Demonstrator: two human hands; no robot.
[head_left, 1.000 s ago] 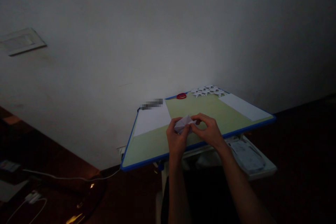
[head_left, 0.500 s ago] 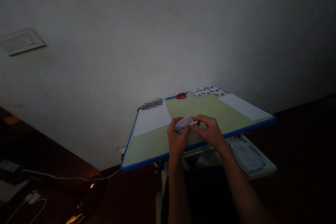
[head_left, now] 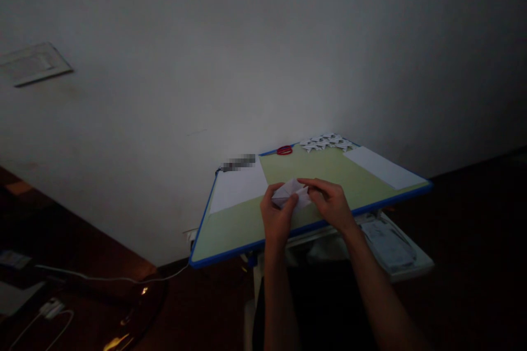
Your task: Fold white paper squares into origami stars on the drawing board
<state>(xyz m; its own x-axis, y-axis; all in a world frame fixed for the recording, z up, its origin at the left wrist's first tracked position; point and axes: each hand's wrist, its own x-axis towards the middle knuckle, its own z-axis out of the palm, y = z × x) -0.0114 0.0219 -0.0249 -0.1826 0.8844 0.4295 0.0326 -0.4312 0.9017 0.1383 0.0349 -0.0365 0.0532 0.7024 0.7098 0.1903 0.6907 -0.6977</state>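
At the far left, a pale rectangular plate (head_left: 39, 64) sits on the grey wall (head_left: 263, 66). Below it, in the dark, lies a white plug (head_left: 52, 309), with a thin white cable (head_left: 111, 278) running above it toward the near left corner of the counter (head_left: 234, 236). The counter has a light green top and a blue rim, and its far edge is close to the wall. A white sheet (head_left: 239, 186) covers part of its left side, with a dark, pixelated strip (head_left: 239, 163) at the sheet's far edge.

Next comes the left hand (head_left: 276, 216), grasping a folded white paper (head_left: 285, 195) between its thumb, in front, and its fingers, behind. The paper is held above the near middle of the counter, creased, with pointed parts toward the right. Beyond it, red scissor handles (head_left: 284, 150) lie at the far edge.

The right hand (head_left: 329, 203) is half bent, its index finger stretched to the paper's top edge; whether its thumb also pinches the paper I cannot tell. Behind that hand, small folded paper pieces (head_left: 327, 142) lie clustered at the far right corner. Just beside them, another white sheet (head_left: 382, 167) runs along the right edge. Below the counter, a pale tray (head_left: 414, 270) holds a clear packet (head_left: 387, 244).
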